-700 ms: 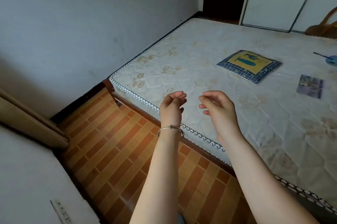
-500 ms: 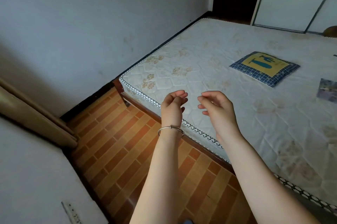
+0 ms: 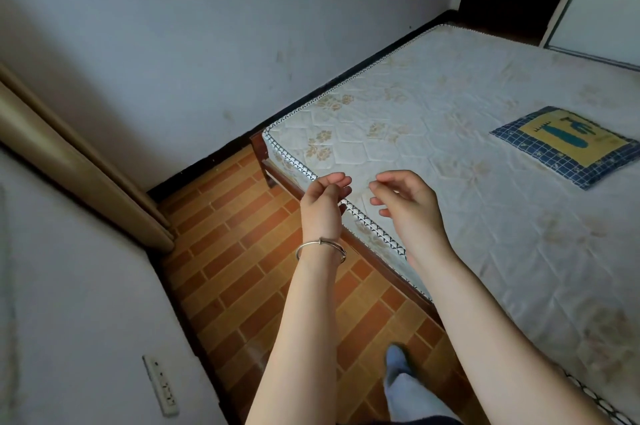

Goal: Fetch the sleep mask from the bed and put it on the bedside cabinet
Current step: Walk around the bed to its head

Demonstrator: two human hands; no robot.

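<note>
No sleep mask and no bedside cabinet show in the head view. My left hand [image 3: 323, 206], with a silver bangle at the wrist, hovers over the near corner edge of the bed [image 3: 450, 147]. My right hand [image 3: 405, 206] hangs just right of it, above the bare quilted mattress. Both hands hold nothing, and their fingers are loosely curled and apart. A small blue checked cushion [image 3: 564, 144] with a yellow panel lies on the mattress at the right.
Brown brick-pattern floor [image 3: 242, 251] runs between the bed and the wall on the left. A white power strip [image 3: 161, 386] hangs on that wall. A tan door frame [image 3: 69, 161] slants at left. A sliding wardrobe door [image 3: 606, 9] stands beyond the bed. My foot [image 3: 398, 369] is on the floor.
The view has swung left, so the cushion slid toward the right edge and the card and blue item on the bed left the frame. My hands kept their pose. My foot has come into view.
</note>
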